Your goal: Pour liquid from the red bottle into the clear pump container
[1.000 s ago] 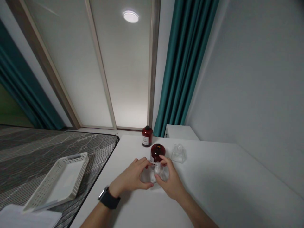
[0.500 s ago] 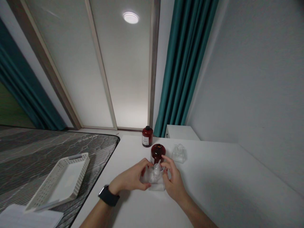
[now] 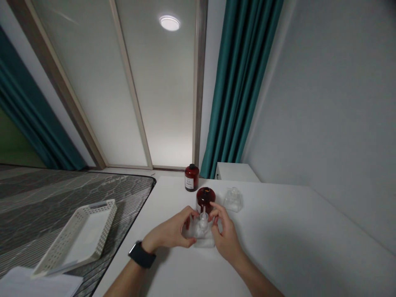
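Observation:
A small clear plastic bottle [image 3: 202, 228] with a thin spout stands on the white table between my hands. My left hand [image 3: 181, 228] curves around its left side, thumb low and fingers near the top. At the right of the bottle's neck, my right hand [image 3: 225, 231] has its thumb and fingers bent in; the exact contact is hard to see. Just behind stands a dark red-brown bottle [image 3: 206, 197] with an opening showing at its top. A second red-brown bottle [image 3: 192, 178], with a black cap and white label, stands farther back.
Another clear plastic item [image 3: 233, 199] lies to the right of the brown bottles. The white table [image 3: 278, 239] reaches toward the right wall. On the grey patterned surface at left sit a white perforated basket [image 3: 107, 231] and white paper [image 3: 40, 284]. A white cabinet [image 3: 238, 172] is behind.
The spout on the clear bottle leaned right before and now points nearly straight up. Both hands have kept almost the same place. The brown bottles have not moved.

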`<state>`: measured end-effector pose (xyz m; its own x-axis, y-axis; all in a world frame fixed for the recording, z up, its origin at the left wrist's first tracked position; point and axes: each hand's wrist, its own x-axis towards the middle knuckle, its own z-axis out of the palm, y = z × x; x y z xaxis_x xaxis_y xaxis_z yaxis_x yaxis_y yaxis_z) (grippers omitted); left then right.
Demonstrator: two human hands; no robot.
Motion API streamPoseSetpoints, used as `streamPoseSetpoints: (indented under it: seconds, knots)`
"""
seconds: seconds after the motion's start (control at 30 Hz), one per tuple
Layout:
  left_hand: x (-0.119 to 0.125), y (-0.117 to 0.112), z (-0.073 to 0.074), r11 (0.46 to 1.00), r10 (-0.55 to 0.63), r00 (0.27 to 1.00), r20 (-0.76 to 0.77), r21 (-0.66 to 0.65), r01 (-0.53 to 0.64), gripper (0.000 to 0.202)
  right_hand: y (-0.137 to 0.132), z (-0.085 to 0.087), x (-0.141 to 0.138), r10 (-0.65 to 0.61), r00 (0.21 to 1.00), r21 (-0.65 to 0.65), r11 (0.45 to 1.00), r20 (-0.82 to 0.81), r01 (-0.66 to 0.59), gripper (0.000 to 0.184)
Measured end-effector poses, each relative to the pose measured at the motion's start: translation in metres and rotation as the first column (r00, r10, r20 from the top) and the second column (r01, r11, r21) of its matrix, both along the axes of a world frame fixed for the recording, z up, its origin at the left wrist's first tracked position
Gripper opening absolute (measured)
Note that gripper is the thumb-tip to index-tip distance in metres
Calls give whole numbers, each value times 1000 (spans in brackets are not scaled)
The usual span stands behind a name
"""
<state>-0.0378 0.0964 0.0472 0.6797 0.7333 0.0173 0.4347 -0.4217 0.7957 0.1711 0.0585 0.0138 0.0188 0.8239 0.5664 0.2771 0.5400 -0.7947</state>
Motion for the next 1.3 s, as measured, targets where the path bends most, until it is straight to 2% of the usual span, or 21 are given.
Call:
streamPoseSetpoints:
  seconds: [0.1,0.27,0.4,0.53,0.67,0.8,1.1,1.3]
  knots:
    - [1,-1,2,1000,4,1000,-7,-9,-4,56,0,1,0,20,1000,-27,999,24,-19,66]
    - [2,-2,4,1000,-11,1000,-7,-5,11,54,-1,2,0,-29,999,-31,999,13,29,62]
    - [2,-2,5,1000,-15,1000,5,-12,15,53,-2,2,0,28,999,-65,998,37,-25,66]
    - [2,-2,6,1000,-8,1000,-1,-20,8,55,-4,1,0,-10,997,-52,999,75,14,63]
    - [2,-1,3,1000,-24,1000,19,-13,24,52,-4,-2,-1,86,991,-74,994,99,-78,65]
    - [1,0,0,1000,-14,1000,1,-4,14,55,-4,-6,-1,97,990,-114,990,105,-85,62]
    - [2,-1,8,994,9,995,98,103,-19,54,-1,4,3,169,984,-155,975,49,-160,66]
    - [2,0,9,975,1,993,122,219,-28,54,-2,2,1,77,997,-127,989,18,-75,64]
